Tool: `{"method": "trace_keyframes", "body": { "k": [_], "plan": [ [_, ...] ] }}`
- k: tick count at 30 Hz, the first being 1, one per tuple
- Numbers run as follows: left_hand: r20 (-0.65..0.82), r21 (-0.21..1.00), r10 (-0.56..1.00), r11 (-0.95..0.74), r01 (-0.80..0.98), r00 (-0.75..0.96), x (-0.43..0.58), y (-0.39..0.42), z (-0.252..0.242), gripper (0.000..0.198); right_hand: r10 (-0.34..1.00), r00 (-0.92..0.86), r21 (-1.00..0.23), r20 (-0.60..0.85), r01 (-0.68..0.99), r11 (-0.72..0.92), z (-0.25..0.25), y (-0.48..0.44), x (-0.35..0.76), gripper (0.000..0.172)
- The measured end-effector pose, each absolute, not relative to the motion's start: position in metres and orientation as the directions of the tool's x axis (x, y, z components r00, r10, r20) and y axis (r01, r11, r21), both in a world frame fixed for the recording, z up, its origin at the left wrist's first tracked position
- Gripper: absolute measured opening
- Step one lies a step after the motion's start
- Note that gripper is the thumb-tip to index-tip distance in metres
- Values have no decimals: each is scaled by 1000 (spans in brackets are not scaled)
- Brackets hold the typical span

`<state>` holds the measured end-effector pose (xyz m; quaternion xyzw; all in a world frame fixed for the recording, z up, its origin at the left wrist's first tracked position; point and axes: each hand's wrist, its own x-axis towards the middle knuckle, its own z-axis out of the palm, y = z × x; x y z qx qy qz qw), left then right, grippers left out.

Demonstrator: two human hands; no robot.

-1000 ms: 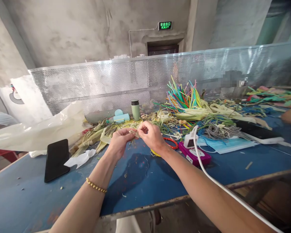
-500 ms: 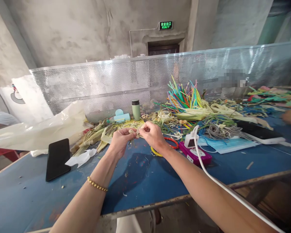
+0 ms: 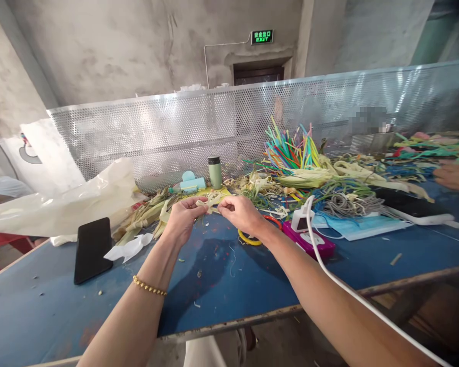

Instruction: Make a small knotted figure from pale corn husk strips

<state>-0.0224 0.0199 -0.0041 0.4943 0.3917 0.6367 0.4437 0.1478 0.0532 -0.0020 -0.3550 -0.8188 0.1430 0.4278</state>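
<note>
Over the blue table, my left hand (image 3: 182, 220) is closed in a pinch on a pale, husk-like strip (image 3: 204, 204). My right hand (image 3: 241, 215) faces it from a short distance, thumb and fingertips pressed together at the strip's right end. What exactly lies between the right fingertips is too small to make out clearly. Under my right wrist is a yellow ring handle (image 3: 248, 239) with a red one beside it, partly hidden by the arm. Dry husks (image 3: 137, 221) lie left of my left hand.
The blue table (image 3: 222, 285) holds a black phone (image 3: 93, 250), a purple box (image 3: 309, 242) with a white charger and cable, a green bottle (image 3: 214, 173), coloured stems (image 3: 290, 150) and a blue mask (image 3: 359, 227). A perforated metal screen (image 3: 176, 137) stands behind. Another person's hand (image 3: 457, 176) is at far right.
My hands have drawn slightly apart, and more of the pale strip shows between them. The other person's hand at the right has come further into view.
</note>
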Motion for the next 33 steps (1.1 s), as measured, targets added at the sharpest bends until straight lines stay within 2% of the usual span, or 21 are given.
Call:
{"method": "trace_keyframes", "body": {
  "k": [6, 15, 23, 26, 31, 33],
  "plan": [
    [238, 930, 966, -258, -262, -106, -22, 18, -1, 38, 590, -328, -388, 738, 510, 768, -1, 51, 148, 4],
    [250, 918, 967, -255, -305, -57, -23, 19, -3, 38, 661, -336, -458, 670, 514, 725, -5, 47, 144, 7],
    [252, 932, 964, -267, -247, -89, -22, 17, -3, 39, 568, -358, -339, 741, 530, 777, -7, 46, 143, 11],
    [264, 936, 958, -282, -210, -111, -22, 17, -2, 40, 583, -348, -357, 734, 532, 767, -8, 46, 141, 12],
    [315, 932, 940, -333, -143, -133, -21, 17, -2, 41, 664, -316, -478, 678, 497, 725, -3, 40, 142, 13],
    [333, 929, 933, -350, -121, -136, -20, 18, -2, 41, 671, -327, -481, 666, 499, 721, 0, 39, 143, 15]
  ]
}}
